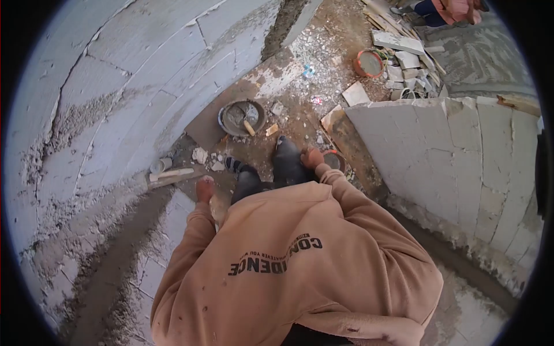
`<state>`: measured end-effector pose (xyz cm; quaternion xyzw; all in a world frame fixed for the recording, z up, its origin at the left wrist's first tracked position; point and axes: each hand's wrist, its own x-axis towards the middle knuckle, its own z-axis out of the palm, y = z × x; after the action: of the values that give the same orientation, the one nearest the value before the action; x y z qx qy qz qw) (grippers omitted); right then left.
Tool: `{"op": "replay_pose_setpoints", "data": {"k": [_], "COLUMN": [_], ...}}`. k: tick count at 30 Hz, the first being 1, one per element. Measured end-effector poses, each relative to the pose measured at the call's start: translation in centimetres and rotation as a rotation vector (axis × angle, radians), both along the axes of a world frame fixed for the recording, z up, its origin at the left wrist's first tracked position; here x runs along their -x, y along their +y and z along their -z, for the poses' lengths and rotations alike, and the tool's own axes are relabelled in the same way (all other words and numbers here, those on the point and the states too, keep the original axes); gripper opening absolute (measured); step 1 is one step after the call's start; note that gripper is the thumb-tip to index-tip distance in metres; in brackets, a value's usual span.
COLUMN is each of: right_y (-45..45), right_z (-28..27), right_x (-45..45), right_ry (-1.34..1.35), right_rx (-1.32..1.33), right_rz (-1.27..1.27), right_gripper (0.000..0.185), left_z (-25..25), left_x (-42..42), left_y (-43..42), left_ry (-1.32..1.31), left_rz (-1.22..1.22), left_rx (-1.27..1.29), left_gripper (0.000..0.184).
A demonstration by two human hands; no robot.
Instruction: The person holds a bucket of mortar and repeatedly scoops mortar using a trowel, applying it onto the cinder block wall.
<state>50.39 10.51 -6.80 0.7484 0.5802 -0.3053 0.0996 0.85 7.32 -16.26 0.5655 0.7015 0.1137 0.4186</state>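
One round, reddish-rimmed bucket [344, 161], partly hidden

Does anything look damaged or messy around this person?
Yes. White fragments litter the ground ahead, and broken slabs lie in a jumbled heap beside the orange bucket. The wall at right has a chipped, uneven top edge, not a clean line.

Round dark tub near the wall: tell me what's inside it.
The tub holds grey, wet-looking mix, with a tool's yellowish handle lying at the rim. Whatever the mix covers, including the tub's bottom, cannot be seen.
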Motion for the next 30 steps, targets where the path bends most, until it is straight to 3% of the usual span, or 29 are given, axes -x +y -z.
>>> {"op": "replay_pose_setpoints", "data": {"k": [4,7,9,11,14,17,19,21,25,27,29,30], "right_y": [-1.3,0.6,1.3,1.4,2.5,1.4,0.6,4.5,12.3,15.7,16.7,18.0], "right_z": [2.4,3.4,4.5,7.2,12.0,18.1,25.3,26.0,30.3,32.6,38.3,40.4], "right_x": [0.3,0.1,0.3,-0.5,-2.4,-3.8,-5.8,-4.9,-1.6,1.4,3.8,5.6], "right_ry": [0.157,0.201,0.185,0.177,0.256,0.229,0.11,0.188,0.277,0.347,0.441,0.42], "right_rx": [-0.023,-0.024,-0.038,-0.073,-0.026,0.076,0.125,0.184,0.138,0.114,-0.058,-0.01], "right_rz": [-0.037,-0.105,-0.131,-0.157,-0.171,-0.265,-0.33,-0.287,-0.303,-0.192,-0.205,-0.213], "right_gripper": [0.026,0.024,0.023,0.023,0.023,0.023,0.022,0.031,0.03,0.026,0.028,0.03], "left_z": [-1.8,-3.2,-0.6,-4.3,-6.9,-1.4,-0.8,1.2,11.1,15.6,19.8,22.4], "left_x": [2.5,2.0,2.2,-1.1,-5.3,-7.0,-9.9,-12.3,-14.3,-15.6,-16.3,-16.3], "left_y": [0.3,-0.3,-1.8,-1.8,-1.7,-5.6,-4.9,-4.2,-1.1,0.5,4.9,6.4], "left_ry": [0.025,0.219,0.123,0.039,0.225,0.105,0.043,-0.01,-0.076,-0.093,-0.105,-0.102], "left_rz": [-0.1,-0.133,-0.293,-0.388,-0.325,-0.485,-0.468,-0.452,-0.445,-0.472,-0.485,-0.514], "left_rx": [0.013,-0.052,0.084,0.199,0.304,0.356,0.377,0.409,0.444,0.401,0.292,0.308], "left_gripper": [0.02,0.022,0.024,0.026,0.026,0.025,0.024,0.023,0.02,0.02,0.023,0.025]}}
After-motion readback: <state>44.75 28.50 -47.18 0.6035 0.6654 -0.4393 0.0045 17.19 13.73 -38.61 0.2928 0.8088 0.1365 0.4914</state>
